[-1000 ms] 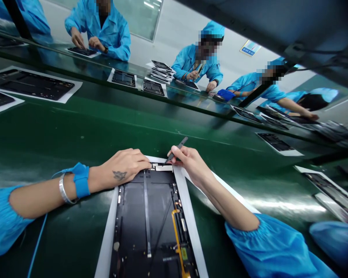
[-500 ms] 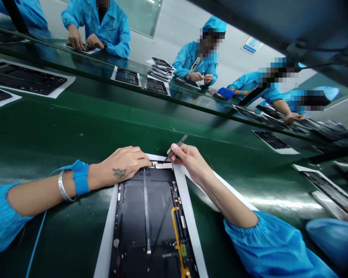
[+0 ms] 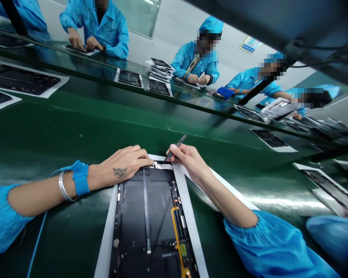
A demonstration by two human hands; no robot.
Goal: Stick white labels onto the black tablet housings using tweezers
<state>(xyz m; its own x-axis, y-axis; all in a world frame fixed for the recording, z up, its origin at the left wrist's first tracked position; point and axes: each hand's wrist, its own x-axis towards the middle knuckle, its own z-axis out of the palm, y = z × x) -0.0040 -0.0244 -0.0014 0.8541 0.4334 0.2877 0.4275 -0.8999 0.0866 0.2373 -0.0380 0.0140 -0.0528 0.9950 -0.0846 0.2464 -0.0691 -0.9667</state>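
A green desk [image 3: 75, 131] spreads under everything. On it lies a white sheet [image 3: 106, 239], its borders showing on both sides of an opened black casing [image 3: 159, 204], which runs away from the wearer, its near end cut off by the bottom of the view.

The left hand [image 3: 129, 164] rests over the casing's far left corner, fingers bent down onto the far edge; whether that grip is pinching anything, I cannot tell. The right hand [image 3: 188, 160] is at the far right corner, so the casing's far end lies between the two grips and the rest stretches below them.

An orange cable [image 3: 176, 229] runs down the casing's right side, well below the right grip. A dark slim tool [image 3: 176, 146] is pinched between that grip's thumb and fingers, slanted, tip down. Smallest, a white strip [image 3: 165, 166] lies along the far edge, directly under the tip, just beside the left fingertips.
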